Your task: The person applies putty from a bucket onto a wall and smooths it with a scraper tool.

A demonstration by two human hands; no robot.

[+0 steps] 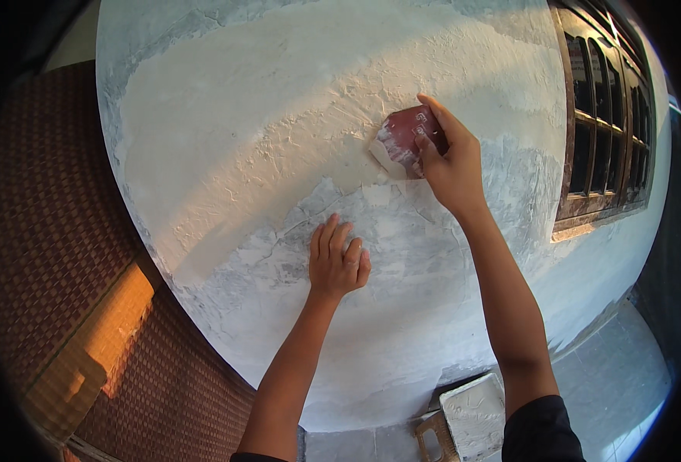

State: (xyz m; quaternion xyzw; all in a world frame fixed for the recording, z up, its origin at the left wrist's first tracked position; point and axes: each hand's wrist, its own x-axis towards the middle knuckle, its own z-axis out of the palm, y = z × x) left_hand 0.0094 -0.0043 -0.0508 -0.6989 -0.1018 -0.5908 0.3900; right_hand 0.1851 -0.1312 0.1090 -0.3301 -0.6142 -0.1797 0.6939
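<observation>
Window (600,123) right of red scraper (406,132), woven panel (56,208) left

Up on the right, there's the wooden window (606,127), brown frame, dark panes, arched tops, sunlight just catching its lower edge! Across to the left, a reddish-brown woven panel (56,215), and below it a second woven panel (167,377), a slanting band (113,331) glowing orange between them! Lower right, grey floor tiles (610,369), brighter toward the edge.

Scraper (407,137) against wall (217,92), window (604,122) at right, matting (56,215) at left
</observation>
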